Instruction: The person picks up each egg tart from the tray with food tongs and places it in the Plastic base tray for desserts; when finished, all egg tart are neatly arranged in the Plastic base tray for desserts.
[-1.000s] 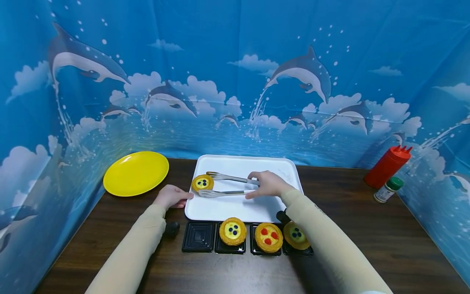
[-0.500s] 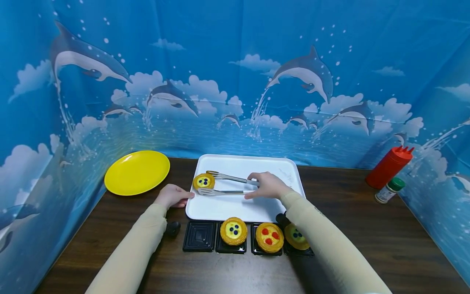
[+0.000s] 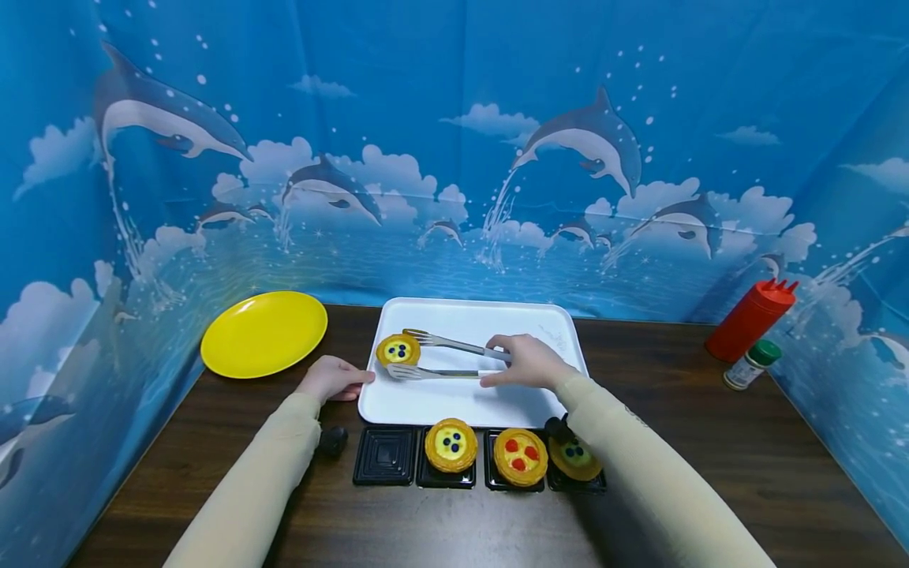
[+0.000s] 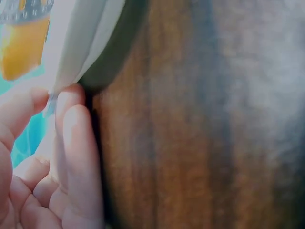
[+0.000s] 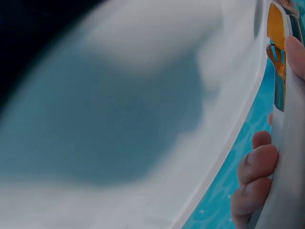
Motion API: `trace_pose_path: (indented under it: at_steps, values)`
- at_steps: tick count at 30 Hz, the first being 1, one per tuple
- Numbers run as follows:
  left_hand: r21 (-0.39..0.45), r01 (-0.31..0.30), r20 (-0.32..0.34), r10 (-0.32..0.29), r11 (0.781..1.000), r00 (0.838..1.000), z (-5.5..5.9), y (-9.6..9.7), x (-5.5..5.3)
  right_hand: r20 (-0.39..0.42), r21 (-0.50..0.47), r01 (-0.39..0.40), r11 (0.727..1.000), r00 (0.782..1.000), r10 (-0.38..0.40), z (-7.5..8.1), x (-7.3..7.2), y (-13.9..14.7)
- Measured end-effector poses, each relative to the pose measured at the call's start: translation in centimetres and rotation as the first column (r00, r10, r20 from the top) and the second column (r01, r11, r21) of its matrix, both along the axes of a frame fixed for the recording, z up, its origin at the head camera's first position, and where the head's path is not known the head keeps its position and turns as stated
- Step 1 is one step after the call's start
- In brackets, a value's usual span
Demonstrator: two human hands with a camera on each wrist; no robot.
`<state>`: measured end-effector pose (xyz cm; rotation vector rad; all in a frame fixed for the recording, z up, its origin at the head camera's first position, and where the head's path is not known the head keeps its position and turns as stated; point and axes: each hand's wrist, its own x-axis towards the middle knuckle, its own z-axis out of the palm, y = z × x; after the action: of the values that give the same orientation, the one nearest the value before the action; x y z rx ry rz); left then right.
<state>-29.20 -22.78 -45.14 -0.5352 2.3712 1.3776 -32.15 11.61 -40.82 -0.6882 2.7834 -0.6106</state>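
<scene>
My right hand holds metal tongs across the white tray. The tongs' slotted tips lie on either side of a tart with blueberry-like dots, at the tray's left end. In the right wrist view, curled fingers grip the tongs' arm. At the tray's left edge, my left hand pinches the rim. The left wrist view shows thumb and fingers on both faces of that rim.
Along the tray's front stand small black square trays. One bears a blueberry tart, another a strawberry tart; the rightmost tart is partly behind my sleeve. A yellow plate lies left. A red squeeze bottle and green-capped jar stand right.
The tongs, my right hand and the tart between the tips have shifted slightly to the right on the tray. My left hand stays on the rim.
</scene>
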Motion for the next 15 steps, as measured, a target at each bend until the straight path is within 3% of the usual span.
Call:
trace_pose_path:
  at_steps: [15]
  values:
    - [0.014, 0.016, 0.034, -0.016, 1.000, 0.999, 0.1, -0.2, -0.6, -0.005, -0.047, -0.036, 0.998, 0.999, 0.036, 0.8, 3.2, 2.3]
